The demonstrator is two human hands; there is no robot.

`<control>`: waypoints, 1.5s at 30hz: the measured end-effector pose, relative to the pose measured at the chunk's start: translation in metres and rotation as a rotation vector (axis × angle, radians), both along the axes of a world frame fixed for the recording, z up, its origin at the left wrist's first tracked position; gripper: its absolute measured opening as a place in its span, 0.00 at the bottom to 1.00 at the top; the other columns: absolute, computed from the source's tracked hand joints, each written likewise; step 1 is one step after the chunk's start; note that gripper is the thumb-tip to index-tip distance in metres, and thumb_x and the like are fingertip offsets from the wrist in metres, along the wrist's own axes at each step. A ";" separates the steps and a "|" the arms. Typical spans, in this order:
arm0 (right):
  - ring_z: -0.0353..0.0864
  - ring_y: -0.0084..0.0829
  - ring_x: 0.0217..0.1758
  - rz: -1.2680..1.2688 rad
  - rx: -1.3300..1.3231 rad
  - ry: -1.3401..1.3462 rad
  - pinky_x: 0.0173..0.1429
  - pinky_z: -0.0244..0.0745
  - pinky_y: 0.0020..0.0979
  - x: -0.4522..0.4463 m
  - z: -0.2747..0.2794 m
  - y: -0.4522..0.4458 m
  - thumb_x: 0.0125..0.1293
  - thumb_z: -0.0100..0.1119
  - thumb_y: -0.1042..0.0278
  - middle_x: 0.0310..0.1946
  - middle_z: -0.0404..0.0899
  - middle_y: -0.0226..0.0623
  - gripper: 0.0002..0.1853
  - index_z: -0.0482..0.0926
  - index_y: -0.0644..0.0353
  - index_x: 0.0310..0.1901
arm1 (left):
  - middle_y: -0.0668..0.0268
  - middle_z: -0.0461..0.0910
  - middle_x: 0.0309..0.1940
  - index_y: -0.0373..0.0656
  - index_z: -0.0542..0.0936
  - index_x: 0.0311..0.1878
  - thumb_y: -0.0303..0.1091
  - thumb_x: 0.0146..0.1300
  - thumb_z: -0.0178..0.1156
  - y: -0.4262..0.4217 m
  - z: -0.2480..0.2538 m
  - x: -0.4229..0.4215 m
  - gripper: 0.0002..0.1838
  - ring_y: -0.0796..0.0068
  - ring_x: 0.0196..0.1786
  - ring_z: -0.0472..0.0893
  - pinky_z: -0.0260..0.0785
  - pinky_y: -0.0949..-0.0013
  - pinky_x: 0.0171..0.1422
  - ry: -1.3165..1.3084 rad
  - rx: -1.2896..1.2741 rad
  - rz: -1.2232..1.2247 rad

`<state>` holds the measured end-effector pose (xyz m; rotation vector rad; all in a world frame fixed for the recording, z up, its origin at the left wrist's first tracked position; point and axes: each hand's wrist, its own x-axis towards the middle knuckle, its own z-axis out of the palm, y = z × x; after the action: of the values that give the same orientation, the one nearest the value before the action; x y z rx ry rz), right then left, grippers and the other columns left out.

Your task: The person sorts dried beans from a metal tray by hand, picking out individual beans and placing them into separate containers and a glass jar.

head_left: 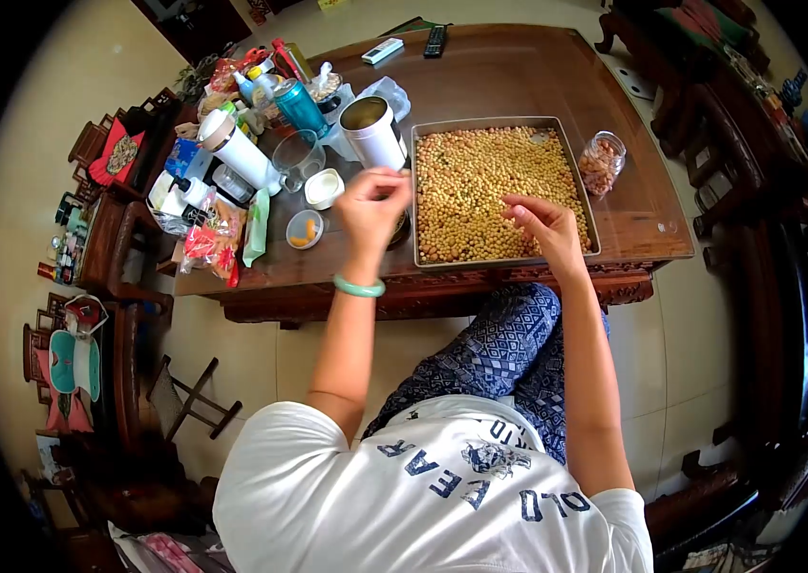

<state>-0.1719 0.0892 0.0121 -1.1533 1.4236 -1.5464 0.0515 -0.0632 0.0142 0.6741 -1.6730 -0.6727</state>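
Observation:
A rectangular metal tray (496, 123) filled with yellow-tan beans (480, 177) lies on the wooden table in front of me. My left hand (372, 208), a green bangle on its wrist, is raised at the tray's left edge. Its fingertips are pinched together, and whatever they may hold is too small to make out. Over the beans, toward the tray's right side, hovers my right hand (550, 227). Its index finger and thumb point left with a gap between them, and I see nothing held. A white canister (374, 141) without a lid stands just beyond my left hand.
A glass jar (603, 162) of reddish nuts stands right of the tray. Left of it are a small white tub (324, 188), a clear cup (299, 158), a container with orange pieces (305, 229), bottles and bags. Two remotes (435, 41) lie at the back of the table (509, 72).

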 end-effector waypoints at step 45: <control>0.79 0.17 0.35 -0.078 -0.022 0.087 0.40 0.73 0.22 -0.002 -0.012 0.000 0.68 0.62 0.66 0.32 0.84 0.30 0.11 0.86 0.63 0.45 | 0.59 0.86 0.32 0.32 0.85 0.40 0.17 0.54 0.65 -0.089 0.014 0.076 0.09 0.77 0.34 0.83 0.75 0.75 0.38 -0.162 0.594 -0.219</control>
<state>-0.1735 0.0893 -0.0002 -1.2037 1.5285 -1.5868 0.1279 -0.1522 0.0287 0.9878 -1.7143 -1.3293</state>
